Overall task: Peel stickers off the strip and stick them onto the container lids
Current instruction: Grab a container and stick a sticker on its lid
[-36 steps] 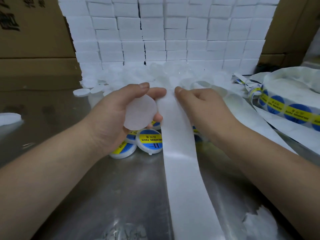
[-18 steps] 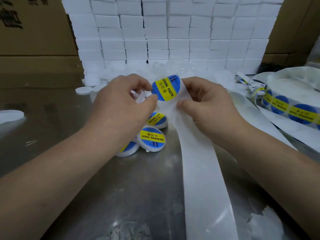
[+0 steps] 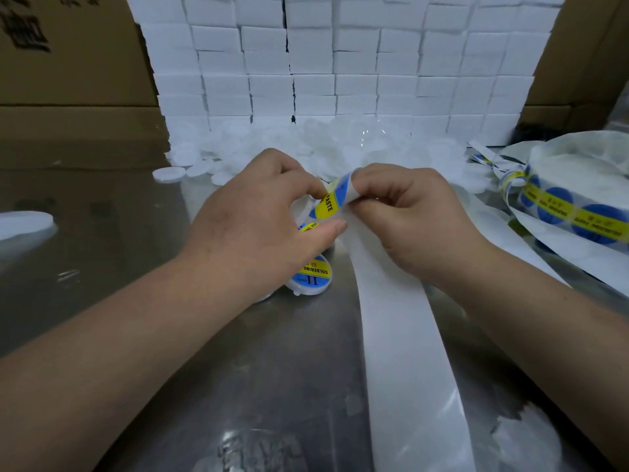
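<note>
Up at twelve o'clock on the table (image 3: 238,352), the half-peeled sticker (image 3: 332,199) curls between the left hand (image 3: 258,226), curled round a white lid (image 3: 301,208), and the right hand (image 3: 408,216), pinching the strip (image 3: 401,335); flimsy and tacky, probably best held by its free edge.

Looking down on a metal table (image 3: 238,369), dull and reflective. Centre: blue-and-yellow sticker (image 3: 332,199) reading "PASTE", curled, pinched at its far edge between thumb and forefinger of right hand (image 3: 408,219); touched on the near-left edge by forefinger of left hand (image 3: 258,226). Between left hand's curled fingers, rim of a white lid (image 3: 301,207), mostly hidden. From under right hand toward the camera: bare backing strip (image 3: 401,335). Below left hand, labelled lid (image 3: 311,275) on the table. Behind: heap of plain lids (image 3: 340,148), wall of white boxes (image 3: 340,63). Far right: sticker roll (image 3: 561,206).
</note>
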`<state>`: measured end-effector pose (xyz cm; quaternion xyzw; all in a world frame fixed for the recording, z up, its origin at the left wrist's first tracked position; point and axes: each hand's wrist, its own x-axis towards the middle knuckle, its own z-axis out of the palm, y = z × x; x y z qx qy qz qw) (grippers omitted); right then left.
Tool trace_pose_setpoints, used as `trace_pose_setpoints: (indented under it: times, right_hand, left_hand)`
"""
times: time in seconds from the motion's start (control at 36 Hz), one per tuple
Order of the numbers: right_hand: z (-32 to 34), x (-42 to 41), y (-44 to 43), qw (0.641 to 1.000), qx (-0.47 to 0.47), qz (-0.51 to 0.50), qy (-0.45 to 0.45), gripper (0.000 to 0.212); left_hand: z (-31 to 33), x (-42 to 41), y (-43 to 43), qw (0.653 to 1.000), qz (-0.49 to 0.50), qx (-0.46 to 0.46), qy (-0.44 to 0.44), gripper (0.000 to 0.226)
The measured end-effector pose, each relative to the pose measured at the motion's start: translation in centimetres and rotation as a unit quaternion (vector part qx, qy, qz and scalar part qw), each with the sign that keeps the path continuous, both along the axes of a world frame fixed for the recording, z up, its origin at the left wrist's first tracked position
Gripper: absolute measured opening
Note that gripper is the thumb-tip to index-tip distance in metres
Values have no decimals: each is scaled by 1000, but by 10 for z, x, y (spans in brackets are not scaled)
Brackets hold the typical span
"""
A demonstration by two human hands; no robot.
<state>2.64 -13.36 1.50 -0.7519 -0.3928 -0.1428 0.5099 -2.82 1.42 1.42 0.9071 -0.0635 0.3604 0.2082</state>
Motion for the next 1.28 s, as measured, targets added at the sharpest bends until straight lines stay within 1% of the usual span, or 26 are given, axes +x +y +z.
trace_pose_setpoints:
  times: [0.06, 0.11, 0.19, 0.28, 0.33, 0.42, 0.47, 0.56, 0.58, 0.67, 0.72, 0.83, 0.89, 0.97, 1.0, 1.06, 1.14, 1.28]
  right_hand:
    - [0, 0, 0, 1000, -11, 1, -8, 30]
    - [-1, 1, 0, 1000, -14, -7, 0, 33]
    - [-3, 5, -1, 999, -8, -46, 28, 40]
    - [-2, 7, -2, 996, -10, -69, 58, 36]
    - [-1, 6, -2, 995, -19, -80, 60, 32]
    - [-1, 7, -2, 993, -17, -102, 51, 29]
    - [-2, 8, -3, 992, 0, -121, 45, 35]
    - [-2, 9, -5, 989, 10, -146, 2, 56]
    - [0, 9, -5, 989, 7, -147, -18, 59]
    - [4, 5, -4, 992, 15, -107, -60, 58]
    - [4, 2, -4, 996, -6, -84, -41, 55]
    - [1, -1, -2, 995, -67, -60, 34, 48]
    - [3, -2, -2, 995, -56, -50, 65, 44]
    - [6, -3, -2, 994, -25, -29, 99, 29]
    - [6, -3, -3, 994, -15, -24, 109, 28]
    - [6, -2, -3, 991, 10, -18, 131, 32]
    - [5, -1, -3, 988, 35, -28, 149, 42]
    - [5, -1, -1, 986, 42, -60, 152, 38]
  left_hand:
    - [0, 0, 0, 1000, 5, 2, 1, 37]
    - [1, 1, 1, 1000, 3, -10, 5, 29]
    - [4, 6, 4, 997, 21, -75, 13, 24]
    - [8, 10, 14, 988, 88, -130, -5, 21]
    - [12, 12, 24, 980, 107, -168, -27, 22]
    - [15, 15, 34, 972, 116, -200, -37, 29]
    - [13, 16, 34, 971, 116, -207, -34, 31]
    - [9, 14, 28, 977, 109, -180, -26, 30]
    - [9, 13, 25, 979, 109, -168, -25, 30]
    - [8, 10, 21, 983, 116, -141, -30, 29]
    - [8, 9, 21, 984, 123, -126, -35, 28]
    - [7, 9, 20, 986, 125, -104, -46, 28]
    - [7, 9, 19, 987, 125, -90, -54, 30]
    - [6, 8, 17, 988, 117, -74, -62, 32]
    - [6, 7, 17, 989, 115, -69, -62, 33]
    - [6, 7, 15, 990, 112, -62, -64, 37]
    - [8, 5, 14, 992, 80, -54, -87, 39]
    - [8, 3, 13, 993, 64, -31, -99, 43]
